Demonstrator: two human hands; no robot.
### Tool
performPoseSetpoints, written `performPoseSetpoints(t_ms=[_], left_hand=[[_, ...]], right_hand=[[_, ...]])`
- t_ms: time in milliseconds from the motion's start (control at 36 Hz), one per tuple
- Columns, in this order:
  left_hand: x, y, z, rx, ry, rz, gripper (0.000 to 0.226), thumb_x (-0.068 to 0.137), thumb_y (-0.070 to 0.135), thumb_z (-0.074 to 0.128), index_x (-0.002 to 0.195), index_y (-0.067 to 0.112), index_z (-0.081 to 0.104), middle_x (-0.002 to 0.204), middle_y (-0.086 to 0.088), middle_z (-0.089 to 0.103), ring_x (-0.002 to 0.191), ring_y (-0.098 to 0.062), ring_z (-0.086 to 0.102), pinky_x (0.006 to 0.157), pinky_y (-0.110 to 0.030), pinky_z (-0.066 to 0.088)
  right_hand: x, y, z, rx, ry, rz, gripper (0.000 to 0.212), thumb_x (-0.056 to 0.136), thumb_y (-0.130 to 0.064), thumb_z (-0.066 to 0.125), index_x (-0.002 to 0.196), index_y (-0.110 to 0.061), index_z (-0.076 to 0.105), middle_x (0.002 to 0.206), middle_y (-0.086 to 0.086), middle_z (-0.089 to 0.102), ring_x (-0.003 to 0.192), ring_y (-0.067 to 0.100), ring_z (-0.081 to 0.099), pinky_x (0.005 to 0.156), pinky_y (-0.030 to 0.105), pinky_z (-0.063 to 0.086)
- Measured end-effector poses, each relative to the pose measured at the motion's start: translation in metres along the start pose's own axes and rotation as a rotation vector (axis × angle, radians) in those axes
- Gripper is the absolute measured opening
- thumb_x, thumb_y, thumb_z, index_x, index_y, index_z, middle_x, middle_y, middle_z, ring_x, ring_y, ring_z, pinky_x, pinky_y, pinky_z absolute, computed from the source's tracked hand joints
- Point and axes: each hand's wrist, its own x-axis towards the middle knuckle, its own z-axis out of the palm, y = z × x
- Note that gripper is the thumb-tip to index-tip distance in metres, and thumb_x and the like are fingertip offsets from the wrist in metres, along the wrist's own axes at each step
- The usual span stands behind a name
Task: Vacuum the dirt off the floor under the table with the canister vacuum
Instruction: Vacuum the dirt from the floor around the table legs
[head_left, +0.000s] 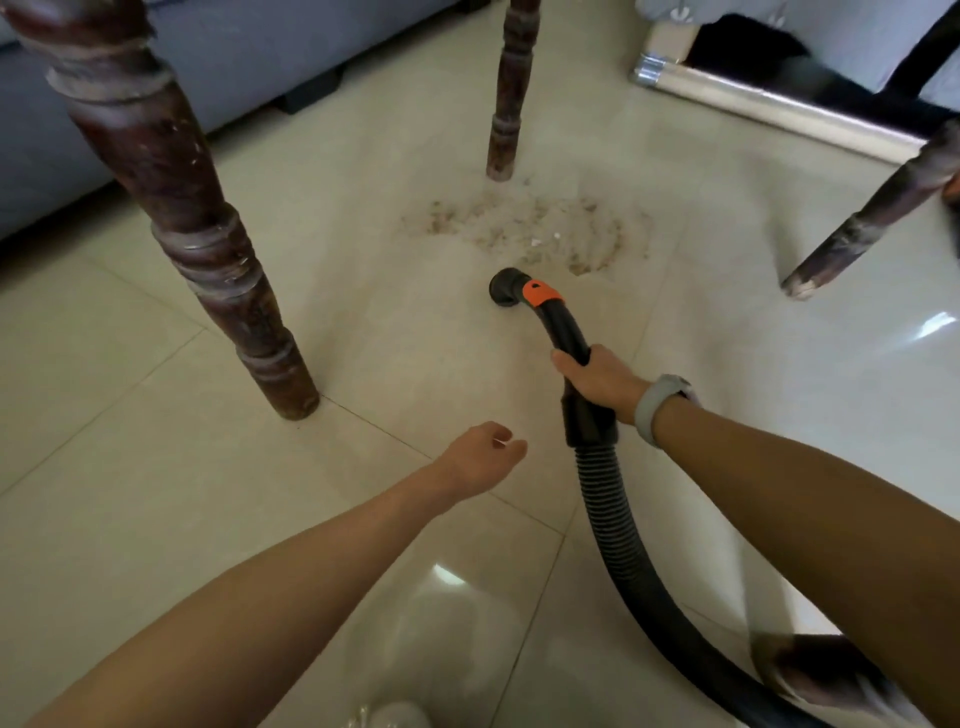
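A patch of brown dirt (535, 228) lies on the pale tiled floor between the table legs. My right hand (597, 376) grips the black curved handle of the vacuum hose (613, 525). The handle's round black nozzle (505, 287), with an orange slider behind it, points down at the floor just short of the dirt's near edge. My left hand (485, 452) hovers over the floor left of the hose, fingers loosely curled, holding nothing. The canister itself is out of view.
Three dark turned wooden table legs stand around the dirt: near left (208, 249), far centre (511, 88), right (872, 213). A grey sofa (234, 57) runs along the back left. A metal-edged furniture base (769, 98) sits at the back right.
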Motion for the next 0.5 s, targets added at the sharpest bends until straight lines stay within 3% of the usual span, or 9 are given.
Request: performPoseSetpoints(t_ms=[83, 167, 250, 306, 389, 500], left_hand=[[-0.002, 0.007, 0.017, -0.27, -0.115, -0.058, 0.061, 0.096, 0.047, 0.046, 0.145, 0.016, 0.029, 0.132, -0.003, 0.049, 0.11, -0.019, 0.055, 0.091, -0.033, 0.049], [-0.001, 0.007, 0.039, -0.542, -0.135, -0.061, 0.049, 0.095, 0.046, 0.047, 0.133, 0.019, 0.034, 0.115, -0.002, 0.055, 0.103, -0.018, 0.058, 0.086, -0.034, 0.052], [0.003, -0.001, 0.052, -0.639, 0.02, -0.028, 0.036, 0.096, 0.046, 0.046, 0.116, 0.016, 0.041, 0.101, -0.006, 0.057, 0.093, -0.022, 0.062, 0.089, -0.043, 0.053], [0.003, -0.007, 0.051, -0.706, 0.105, 0.003, 0.035, 0.097, 0.043, 0.043, 0.109, 0.011, 0.045, 0.091, -0.01, 0.059, 0.082, -0.024, 0.065, 0.08, -0.041, 0.056], [0.002, -0.017, 0.046, -0.712, 0.209, 0.023, 0.039, 0.098, 0.041, 0.042, 0.11, 0.004, 0.047, 0.08, -0.009, 0.06, 0.066, -0.02, 0.063, 0.068, -0.036, 0.055], [0.004, -0.025, 0.034, -0.661, 0.318, 0.037, 0.038, 0.098, 0.042, 0.044, 0.106, 0.005, 0.05, 0.079, -0.01, 0.06, 0.061, -0.019, 0.061, 0.061, -0.033, 0.054]], right_hand=[[0.016, -0.012, 0.008, 0.188, 0.002, 0.023, 0.041, 0.096, -0.045, 0.049, 0.104, -0.005, 0.05, 0.084, 0.008, 0.055, 0.072, 0.022, 0.054, 0.07, 0.035, 0.044], [0.024, -0.022, 0.025, 0.329, 0.018, 0.037, 0.04, 0.094, -0.043, 0.052, 0.105, -0.004, 0.051, 0.091, 0.01, 0.057, 0.087, 0.028, 0.057, 0.084, 0.041, 0.05], [0.026, -0.029, 0.04, 0.433, 0.016, 0.057, 0.039, 0.093, -0.041, 0.056, 0.105, -0.005, 0.051, 0.098, 0.012, 0.058, 0.09, 0.029, 0.059, 0.091, 0.044, 0.052], [0.026, -0.032, 0.048, 0.471, -0.003, 0.057, 0.04, 0.092, -0.039, 0.058, 0.109, -0.003, 0.053, 0.099, 0.012, 0.059, 0.09, 0.029, 0.06, 0.088, 0.042, 0.052], [0.023, -0.035, 0.058, 0.478, -0.032, 0.04, 0.04, 0.092, -0.036, 0.059, 0.114, -0.003, 0.053, 0.099, 0.01, 0.061, 0.091, 0.027, 0.061, 0.086, 0.039, 0.052], [0.018, -0.036, 0.076, 0.53, -0.133, 0.088, 0.038, 0.091, -0.036, 0.06, 0.113, -0.008, 0.051, 0.101, 0.01, 0.061, 0.095, 0.03, 0.062, 0.087, 0.043, 0.053]])
